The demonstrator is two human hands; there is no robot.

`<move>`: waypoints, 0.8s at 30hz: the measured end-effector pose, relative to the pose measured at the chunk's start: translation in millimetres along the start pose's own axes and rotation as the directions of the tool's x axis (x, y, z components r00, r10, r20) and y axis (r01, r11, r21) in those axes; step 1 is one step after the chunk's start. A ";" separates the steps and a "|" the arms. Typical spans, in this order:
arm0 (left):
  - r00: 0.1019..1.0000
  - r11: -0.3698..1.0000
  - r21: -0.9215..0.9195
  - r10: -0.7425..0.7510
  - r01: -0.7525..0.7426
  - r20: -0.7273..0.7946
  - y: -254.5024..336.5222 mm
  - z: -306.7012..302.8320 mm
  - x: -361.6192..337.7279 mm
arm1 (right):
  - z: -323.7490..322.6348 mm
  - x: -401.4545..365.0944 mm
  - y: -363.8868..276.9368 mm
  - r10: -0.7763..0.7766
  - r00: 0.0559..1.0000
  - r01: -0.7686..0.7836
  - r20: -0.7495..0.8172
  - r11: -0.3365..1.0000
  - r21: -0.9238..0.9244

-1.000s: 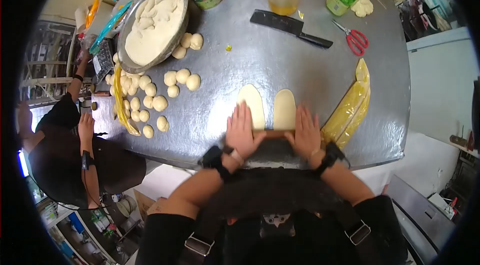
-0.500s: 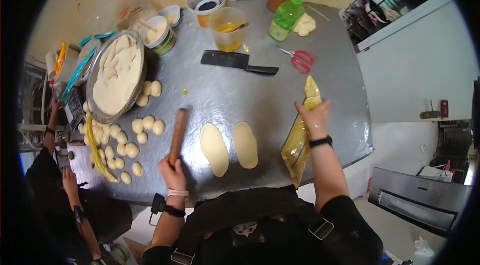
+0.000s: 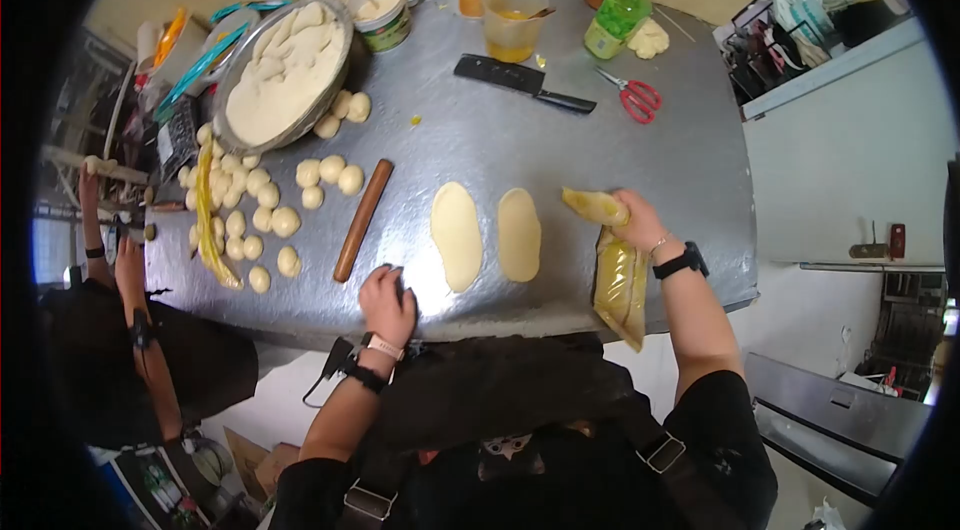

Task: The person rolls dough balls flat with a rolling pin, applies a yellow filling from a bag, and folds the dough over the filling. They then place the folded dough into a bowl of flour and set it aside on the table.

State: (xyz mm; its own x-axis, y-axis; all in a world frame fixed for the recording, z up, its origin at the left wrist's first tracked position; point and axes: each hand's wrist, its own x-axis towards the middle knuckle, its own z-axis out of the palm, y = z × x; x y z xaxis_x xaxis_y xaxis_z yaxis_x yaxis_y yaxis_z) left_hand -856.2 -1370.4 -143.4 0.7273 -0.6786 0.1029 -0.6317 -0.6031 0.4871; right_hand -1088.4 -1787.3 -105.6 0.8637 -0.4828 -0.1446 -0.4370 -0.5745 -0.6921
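My right hand [image 3: 641, 224] is closed round the neck of a clear plastic piping bag [image 3: 620, 282] filled with something yellow. The bag's tip points up and left, while its full lower end hangs toward the table's front edge. My left hand [image 3: 386, 306] rests at that edge with loosely bent fingers and holds nothing. Just beyond it lies a wooden rolling pin [image 3: 363, 220], apart from the fingers. Two flat oval dough pieces, the left one [image 3: 457, 236] and the right one [image 3: 519, 235], lie side by side between my hands.
Several dough balls [image 3: 285, 221] and a yellow plastic strip [image 3: 207, 220] lie at left, below a metal bowl of dough [image 3: 285, 75]. Behind are a cleaver [image 3: 500, 72], red scissors [image 3: 640, 101], a plastic tub [image 3: 513, 25] and a green bottle [image 3: 618, 20]. Another person's hand [image 3: 130, 265] is at far left.
My left hand has let go of the rolling pin and drawn back to the table edge. My right hand has closed round the bag's neck, and the tip has swung left. The view has shifted.
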 end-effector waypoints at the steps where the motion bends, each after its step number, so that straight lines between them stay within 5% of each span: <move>1: 0.999 0.999 0.013 0.031 -0.031 0.016 -3.6 5.6 -6.5 | -5.4 3.2 -28.8 0.056 0.992 -0.058 0.109 0.998 0.016; 5: 1.000 1.000 -0.015 0.027 -0.027 0.002 -6.9 12.7 -9.6 | 26.1 15.5 -49.2 0.146 0.948 -0.128 0.281 0.988 -0.082; 8: 1.000 0.999 -0.025 0.021 -0.021 -0.017 -9.6 16.3 -8.6 | 50.5 13.3 -40.1 0.182 0.978 -0.184 0.100 0.983 0.015; 11: 1.000 0.999 -0.033 0.018 -0.019 -0.024 -9.6 15.8 -9.9 | 54.0 12.2 -53.9 0.063 0.979 -0.057 0.193 0.998 -0.035; 17: 0.999 0.999 -0.033 0.005 -0.006 -0.033 -7.0 13.4 -10.3 | 65.6 14.6 -78.4 0.197 0.967 -0.164 0.160 0.966 -0.198; 24: 1.000 0.999 -0.035 -0.004 0.003 -0.027 -5.8 12.4 -7.8 | 66.6 12.7 -77.9 0.208 0.970 -0.184 0.123 0.966 -0.180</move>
State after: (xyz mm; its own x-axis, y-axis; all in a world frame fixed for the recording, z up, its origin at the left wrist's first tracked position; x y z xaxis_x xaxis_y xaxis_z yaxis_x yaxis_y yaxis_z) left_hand -861.6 -1366.8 -157.7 0.7365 -0.6650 0.1241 -0.6200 -0.5901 0.5171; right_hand -1026.6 -1704.6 -100.6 0.7782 -0.5066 -0.3711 -0.6265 -0.5851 -0.5150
